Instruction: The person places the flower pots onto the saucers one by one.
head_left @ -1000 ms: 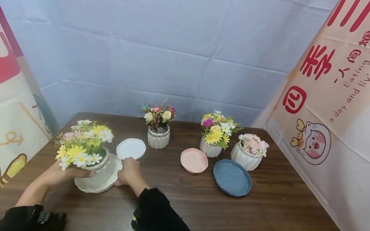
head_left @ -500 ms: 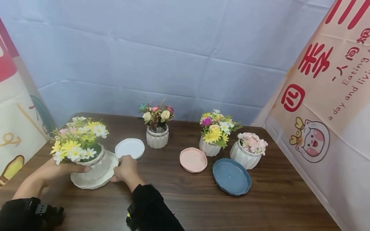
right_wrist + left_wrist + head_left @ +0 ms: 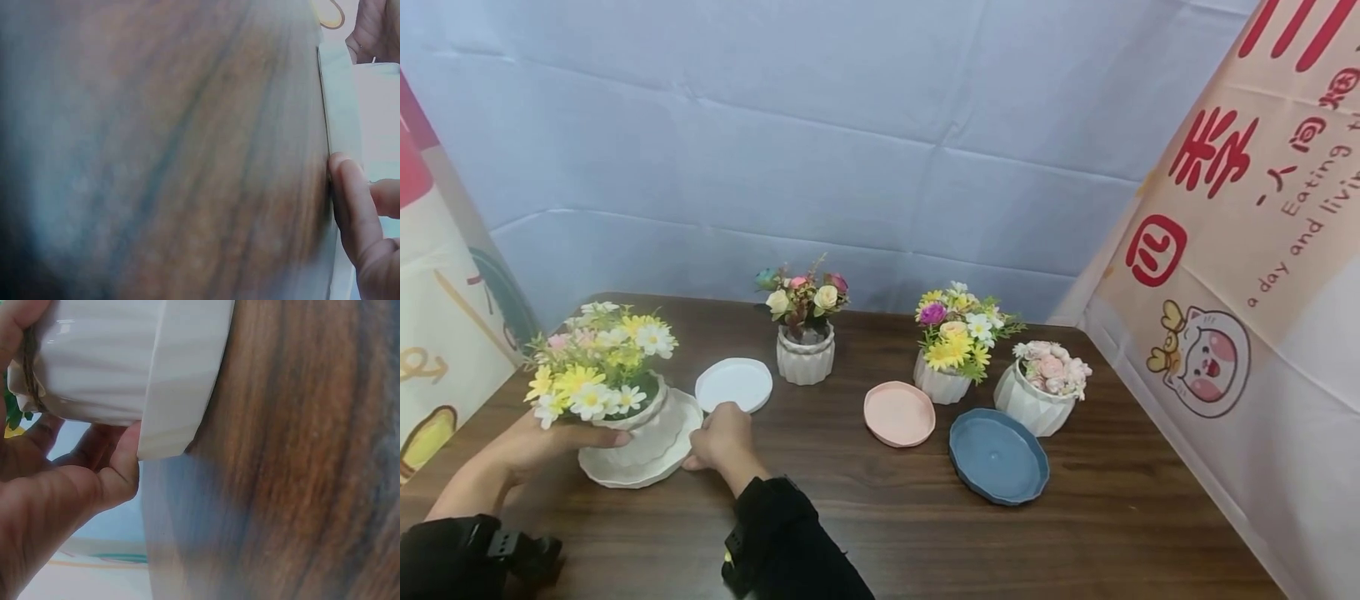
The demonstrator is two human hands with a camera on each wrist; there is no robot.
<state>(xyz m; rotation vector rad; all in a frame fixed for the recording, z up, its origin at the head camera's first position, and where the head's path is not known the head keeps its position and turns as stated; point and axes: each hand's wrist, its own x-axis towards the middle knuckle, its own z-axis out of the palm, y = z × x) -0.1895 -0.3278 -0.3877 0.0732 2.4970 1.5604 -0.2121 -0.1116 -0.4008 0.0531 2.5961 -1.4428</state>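
At the table's left, a white flowerpot (image 3: pixel 651 414) of yellow, white and pink artificial daisies (image 3: pixel 597 362) stands on a white saucer (image 3: pixel 681 419) with a wavy rim. My left hand (image 3: pixel 542 442) grips the pot from the left, thumb across its front. In the left wrist view, its fingers reach round behind the pot (image 3: pixel 100 362), down close to the saucer (image 3: pixel 187 375), and a twine tie shows near the pot's rim. My right hand (image 3: pixel 726 442) pinches the saucer's right edge; the right wrist view shows fingertips (image 3: pixel 347 175) on that edge.
Behind the right hand lies a white saucer (image 3: pixel 733 384). A rose pot (image 3: pixel 805 358) stands at the back. Farther right are a pink saucer (image 3: pixel 899 414), a mixed-flower pot (image 3: pixel 942 382), a blue saucer (image 3: pixel 998 457) and a tilted pot (image 3: pixel 1033 404) of pale pink flowers.
The potted daisies and their saucer have shifted a little to the left, both hands moving along with them. The whole head view has also drifted slightly.
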